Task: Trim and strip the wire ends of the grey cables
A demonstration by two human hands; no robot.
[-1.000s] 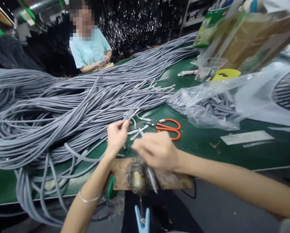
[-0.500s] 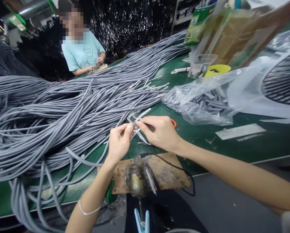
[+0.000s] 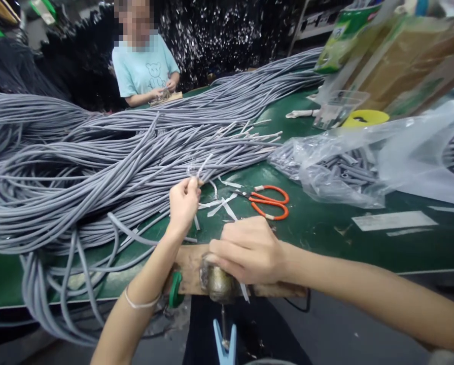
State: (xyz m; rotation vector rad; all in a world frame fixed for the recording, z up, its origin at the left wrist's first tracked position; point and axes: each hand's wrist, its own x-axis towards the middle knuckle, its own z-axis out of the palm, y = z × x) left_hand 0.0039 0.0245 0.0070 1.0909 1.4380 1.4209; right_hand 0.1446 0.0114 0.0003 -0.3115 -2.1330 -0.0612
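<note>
My left hand (image 3: pixel 184 205) is closed in a pinch on the stripped end of a grey cable, and thin white wires (image 3: pixel 203 165) stick up past the fingertips. Below it, my right hand (image 3: pixel 249 248) is curled over the top of a small metal motor (image 3: pixel 219 284) fixed to a wooden board (image 3: pixel 188 258). Whatever its fingers grip there is hidden. A light blue clip (image 3: pixel 225 344) hangs on the motor's shaft. Between and beyond the hands lie white strips (image 3: pixel 229 208) and orange-handled scissors (image 3: pixel 270 202).
Long bundles of grey cables (image 3: pixel 97 152) cover the table's left and middle. On the right sit a clear bag of short grey tubes (image 3: pixel 352 170), a yellow round container (image 3: pixel 365 118) and a clear cup (image 3: pixel 341 106). Across the table, a person in a light blue shirt (image 3: pixel 145 71) works.
My right hand has left the cable end and come down toward me onto the motor. My left hand keeps its pinch. The scissors now show fully, and the view has shifted slightly.
</note>
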